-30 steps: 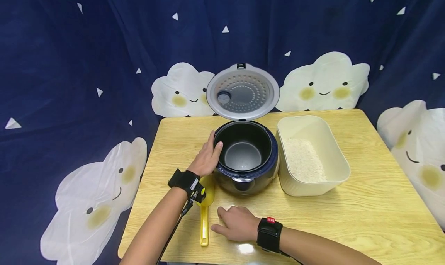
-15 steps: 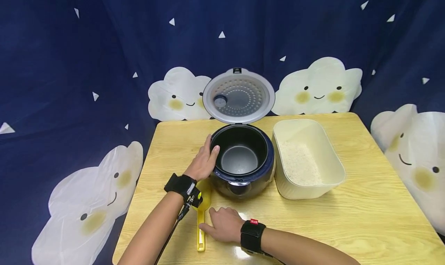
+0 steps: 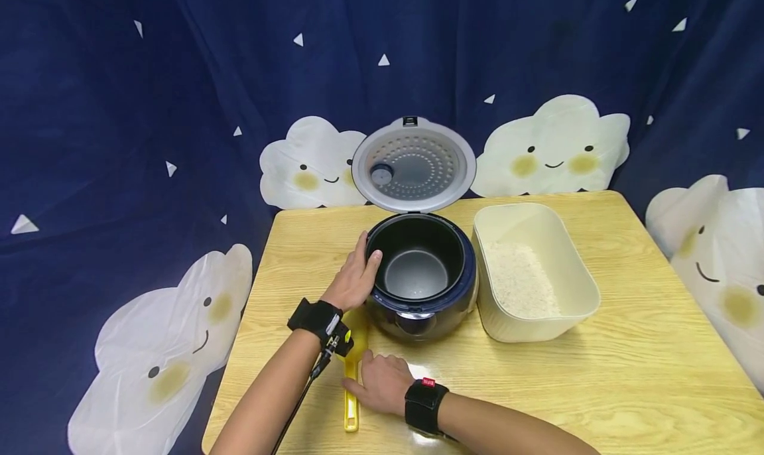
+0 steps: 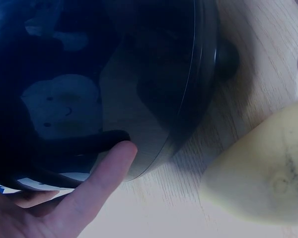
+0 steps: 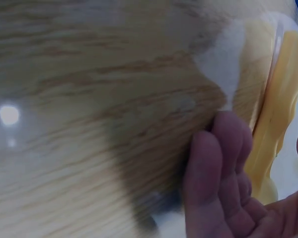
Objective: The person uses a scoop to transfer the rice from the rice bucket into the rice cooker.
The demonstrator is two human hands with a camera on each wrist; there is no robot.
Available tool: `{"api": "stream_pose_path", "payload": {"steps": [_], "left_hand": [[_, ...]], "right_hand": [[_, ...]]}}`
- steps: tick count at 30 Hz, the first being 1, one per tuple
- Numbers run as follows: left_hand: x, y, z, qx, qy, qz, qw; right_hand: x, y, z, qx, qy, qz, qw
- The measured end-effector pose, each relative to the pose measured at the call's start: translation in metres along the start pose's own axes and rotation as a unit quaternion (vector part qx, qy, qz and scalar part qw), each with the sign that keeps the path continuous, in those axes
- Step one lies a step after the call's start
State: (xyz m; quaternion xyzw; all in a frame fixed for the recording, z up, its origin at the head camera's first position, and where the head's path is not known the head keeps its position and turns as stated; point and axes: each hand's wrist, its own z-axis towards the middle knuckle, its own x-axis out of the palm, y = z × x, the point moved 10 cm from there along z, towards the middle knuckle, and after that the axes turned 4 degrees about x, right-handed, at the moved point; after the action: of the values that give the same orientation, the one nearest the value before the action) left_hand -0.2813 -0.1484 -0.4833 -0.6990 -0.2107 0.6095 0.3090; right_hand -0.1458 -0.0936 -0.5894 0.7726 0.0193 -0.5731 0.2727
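Note:
A dark rice cooker (image 3: 442, 319) stands with its lid (image 3: 424, 170) raised and a black inner pot (image 3: 416, 274) inside. My left hand (image 3: 351, 281) rests against the cooker's left side, thumb at the rim, fingers fairly straight. In the left wrist view one finger lies along the glossy outer wall. A large yellow spoon (image 3: 351, 415) lies on the table, its bowl end partly hidden under my left wrist. My right hand (image 3: 384, 383) is at the spoon's handle (image 5: 275, 106), thumb to one side and bent fingers to the other, with a gap around it.
Right of the cooker stands a cream bin (image 3: 564, 266) holding white rice (image 3: 522, 279). Both are on a wooden table (image 3: 650, 349). Behind hangs a dark blue curtain (image 3: 418, 44) with cloud prints.
My right hand has moved left, from beside the spoon to over its handle. The left hand stays on the cooker. The head view has shifted slightly.

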Motion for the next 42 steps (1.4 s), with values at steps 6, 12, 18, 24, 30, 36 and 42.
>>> {"api": "stream_pose_path", "payload": {"steps": [6,12,18,24,30,36,42], "left_hand": [[0.000,0.000,0.000,-0.003,-0.003,0.004,1.0000],[0.000,0.000,-0.001,-0.003,-0.002,0.004,1.0000],[0.002,0.000,0.000,-0.004,0.001,0.004,1.0000],[0.002,0.002,0.000,-0.008,0.005,0.004,1.0000],[0.002,0.003,0.000,-0.008,0.005,-0.003,1.0000],[0.002,0.003,0.000,-0.009,0.005,0.001,0.9999],[0.002,0.003,-0.001,-0.013,0.007,0.004,0.9999]], "right_hand": [[0.005,-0.003,0.009,0.025,-0.016,0.002,1.000],[0.005,0.002,0.012,0.021,-0.041,-0.026,0.999],[0.002,0.003,0.011,0.017,-0.063,-0.051,0.997],[0.007,-0.003,0.015,0.018,-0.061,-0.027,0.998],[0.003,-0.007,0.012,0.015,-0.060,0.013,0.998],[0.001,-0.009,0.007,0.016,-0.041,0.031,0.999],[0.002,-0.009,0.006,0.008,-0.031,0.029,0.999]]}}
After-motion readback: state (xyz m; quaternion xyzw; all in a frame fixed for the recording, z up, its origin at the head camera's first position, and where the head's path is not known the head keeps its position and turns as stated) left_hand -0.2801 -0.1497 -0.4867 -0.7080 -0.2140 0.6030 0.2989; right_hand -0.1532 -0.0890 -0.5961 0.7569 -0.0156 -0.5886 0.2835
